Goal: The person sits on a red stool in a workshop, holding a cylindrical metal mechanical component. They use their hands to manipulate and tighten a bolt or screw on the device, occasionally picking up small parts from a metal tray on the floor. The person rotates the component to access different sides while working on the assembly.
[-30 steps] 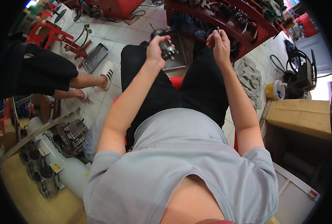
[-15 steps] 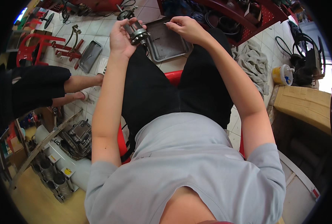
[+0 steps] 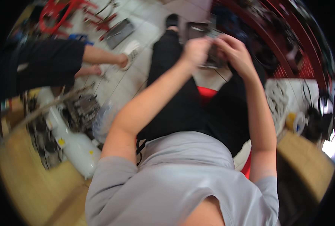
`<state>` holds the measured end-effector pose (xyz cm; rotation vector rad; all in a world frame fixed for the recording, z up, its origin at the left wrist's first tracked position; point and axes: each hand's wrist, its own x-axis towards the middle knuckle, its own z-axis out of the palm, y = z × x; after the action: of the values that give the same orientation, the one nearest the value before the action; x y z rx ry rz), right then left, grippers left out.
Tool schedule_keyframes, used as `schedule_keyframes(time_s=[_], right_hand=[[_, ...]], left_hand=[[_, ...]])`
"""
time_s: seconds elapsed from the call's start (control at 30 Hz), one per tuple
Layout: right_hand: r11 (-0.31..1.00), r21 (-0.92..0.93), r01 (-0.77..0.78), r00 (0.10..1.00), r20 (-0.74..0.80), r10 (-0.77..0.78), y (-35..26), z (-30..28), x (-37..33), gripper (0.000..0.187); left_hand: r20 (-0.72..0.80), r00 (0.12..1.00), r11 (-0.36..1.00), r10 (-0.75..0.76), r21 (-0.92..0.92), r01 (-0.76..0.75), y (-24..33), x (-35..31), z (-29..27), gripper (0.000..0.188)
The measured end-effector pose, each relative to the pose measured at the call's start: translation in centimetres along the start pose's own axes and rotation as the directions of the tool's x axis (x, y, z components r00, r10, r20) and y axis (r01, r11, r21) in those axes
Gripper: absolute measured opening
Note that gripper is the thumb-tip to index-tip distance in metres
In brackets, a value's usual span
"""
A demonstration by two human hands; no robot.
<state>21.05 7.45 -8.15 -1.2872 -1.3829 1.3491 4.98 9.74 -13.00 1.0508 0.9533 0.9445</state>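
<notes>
In front of my knees, my left hand [image 3: 197, 52] is closed around a metal geared shaft assembly [image 3: 214, 33], of which only a blurred grey end shows above the fingers. My right hand [image 3: 233, 52] meets it from the right, fingers bent and pinched together at the assembly. Whatever sits between those fingertips is too small and smeared to name. Behind and below both hands lies a dark grey tray [image 3: 192, 27] on the floor, mostly covered by them.
A red metal rack [image 3: 284, 34] stands at the far right. Another person's leg and white shoe [image 3: 131, 52] are at my left, near a second grey tray [image 3: 120, 33]. A white tank [image 3: 77, 147] lies lower left; a cardboard box [image 3: 306, 158] stands at the right.
My view has swung, so the surroundings are shifted. My left hand has brought the geared shaft assembly rightward to my right hand; the hands were apart before and now meet.
</notes>
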Motion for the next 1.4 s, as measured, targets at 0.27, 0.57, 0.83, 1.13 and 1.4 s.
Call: schedule_keyframes(time_s=[0.27,0.57,0.83,1.13,1.4], right_hand=[[0.988,-0.145,-0.045,0.969,-0.248,0.008,-2.0,1.1,-1.7,0.016],[0.978,-0.148,-0.146,0.972,0.161,0.169,-6.2,3.1,0.7,0.015],[0.987,-0.130,-0.098,0.771,0.617,0.158,-7.5,17.3,5.9,0.010],[0.944,-0.316,0.096,0.621,0.760,0.191,-4.9,27.9,8.7,0.022],[0.885,-0.459,0.082,0.529,0.772,0.352,4.5,34.7,10.8,0.019]], left_hand=[[-0.320,0.944,0.977,0.076,-0.165,-0.135,1.1,-3.1,4.6,0.016],[-0.325,0.928,0.882,-0.180,-0.470,0.006,4.3,-7.2,-1.6,0.055],[-0.404,0.878,0.707,-0.257,-0.698,-0.114,4.6,-13.6,-12.4,0.065],[-0.348,0.903,0.955,-0.252,0.064,0.291,-8.0,-18.5,-28.6,0.039],[-0.722,0.543,0.600,-0.429,0.221,0.769,-33.0,-18.0,-32.1,0.017]])
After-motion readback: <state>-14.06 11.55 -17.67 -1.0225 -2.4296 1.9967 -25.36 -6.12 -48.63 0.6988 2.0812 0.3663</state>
